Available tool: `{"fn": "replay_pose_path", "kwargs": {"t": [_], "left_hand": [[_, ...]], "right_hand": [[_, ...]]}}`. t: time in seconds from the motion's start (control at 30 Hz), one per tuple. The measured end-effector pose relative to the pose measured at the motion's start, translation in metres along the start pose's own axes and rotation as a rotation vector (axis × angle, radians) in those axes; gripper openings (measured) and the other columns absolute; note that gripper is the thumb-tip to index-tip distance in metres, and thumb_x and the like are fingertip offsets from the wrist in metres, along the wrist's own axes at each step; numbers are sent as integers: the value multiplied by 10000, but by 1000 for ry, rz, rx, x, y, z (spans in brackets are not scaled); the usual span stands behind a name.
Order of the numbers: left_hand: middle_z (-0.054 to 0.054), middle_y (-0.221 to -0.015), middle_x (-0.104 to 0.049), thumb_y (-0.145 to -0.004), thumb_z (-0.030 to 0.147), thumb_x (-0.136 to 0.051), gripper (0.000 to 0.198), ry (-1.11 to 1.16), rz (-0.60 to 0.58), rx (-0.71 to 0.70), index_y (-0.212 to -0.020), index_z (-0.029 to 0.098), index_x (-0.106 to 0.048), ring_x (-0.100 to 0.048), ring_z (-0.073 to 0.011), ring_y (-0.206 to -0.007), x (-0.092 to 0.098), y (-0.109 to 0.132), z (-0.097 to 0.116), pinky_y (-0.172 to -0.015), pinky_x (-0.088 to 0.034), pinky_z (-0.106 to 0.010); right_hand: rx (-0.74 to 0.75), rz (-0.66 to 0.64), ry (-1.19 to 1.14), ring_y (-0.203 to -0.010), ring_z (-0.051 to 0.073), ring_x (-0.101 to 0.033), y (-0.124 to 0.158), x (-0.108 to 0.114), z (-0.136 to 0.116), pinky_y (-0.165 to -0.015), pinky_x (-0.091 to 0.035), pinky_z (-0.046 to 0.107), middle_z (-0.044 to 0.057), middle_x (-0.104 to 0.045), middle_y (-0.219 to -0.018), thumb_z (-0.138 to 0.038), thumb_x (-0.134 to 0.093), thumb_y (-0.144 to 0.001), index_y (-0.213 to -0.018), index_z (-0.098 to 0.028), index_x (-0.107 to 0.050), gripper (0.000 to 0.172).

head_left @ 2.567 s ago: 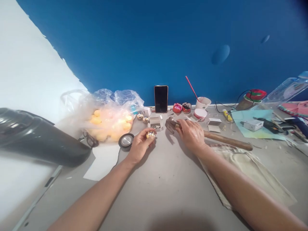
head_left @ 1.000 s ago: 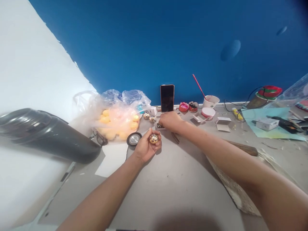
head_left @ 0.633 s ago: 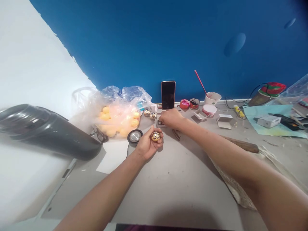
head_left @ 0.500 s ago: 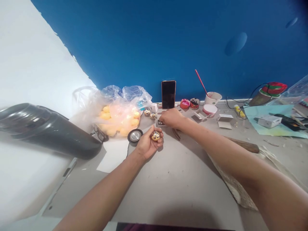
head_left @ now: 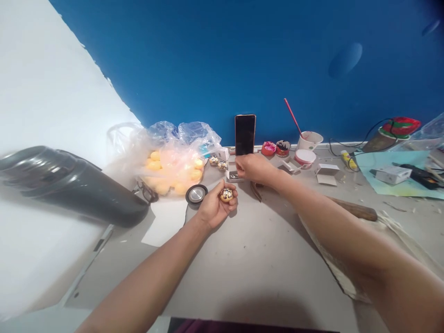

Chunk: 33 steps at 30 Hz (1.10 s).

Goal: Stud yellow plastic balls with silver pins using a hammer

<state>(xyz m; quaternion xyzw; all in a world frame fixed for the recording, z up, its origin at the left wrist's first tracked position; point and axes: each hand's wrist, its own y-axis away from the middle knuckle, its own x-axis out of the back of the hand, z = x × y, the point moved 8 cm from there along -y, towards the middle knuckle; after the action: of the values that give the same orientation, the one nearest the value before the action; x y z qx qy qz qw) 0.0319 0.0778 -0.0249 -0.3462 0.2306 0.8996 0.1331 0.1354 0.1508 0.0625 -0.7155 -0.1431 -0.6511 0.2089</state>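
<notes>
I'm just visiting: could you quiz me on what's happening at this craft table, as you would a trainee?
1. True or false: the left hand holds a shiny gold ball.
2. The right hand is at: A) a small open box, B) the paper cup, C) the glue bottle.
3. Fill in: the dark phone stands upright against the ___ wall.
Key: 1 true; 2 A; 3 blue.

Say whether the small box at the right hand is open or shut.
Open: the small box has no lid on, its glinting inside showing beside the right hand.
</notes>
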Motion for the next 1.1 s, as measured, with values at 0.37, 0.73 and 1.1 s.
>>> {"fn": "replay_pose_path", "kwargs": {"t": [0.37,0.73,1.1], "left_hand": [[-128,-980,-724,-738,33,-641,352,-10,-8,-105,-1077,109,-699,-706,-201,-835,-7,5,9,-689,-540,-272],[-62,-833,-663,-846,199,-740,326,-2,-120,-67,-1160,131,-686,-592,-125,-642,-16,8,3,-540,-468,-213],[-73,-885,-673,-862,235,-755,298,-9,-87,-36,-1137,142,-686,-582,-122,-653,-12,8,1,-575,-484,-226]], "right_hand": [[-60,127,-835,-636,112,-540,25,13,10,-596,-368,239,4,-683,-711,-254,-609,-845,-726,-157,-673,166],[-308,117,-1654,-451,63,-381,85,-29,11,-445,-286,231,-49,-543,-520,-481,-908,-657,-714,-159,-685,395],[-396,86,-1949,-496,39,-375,86,-48,16,-469,-250,219,-5,-661,-718,-408,-943,-635,-804,-145,-700,395]]}}
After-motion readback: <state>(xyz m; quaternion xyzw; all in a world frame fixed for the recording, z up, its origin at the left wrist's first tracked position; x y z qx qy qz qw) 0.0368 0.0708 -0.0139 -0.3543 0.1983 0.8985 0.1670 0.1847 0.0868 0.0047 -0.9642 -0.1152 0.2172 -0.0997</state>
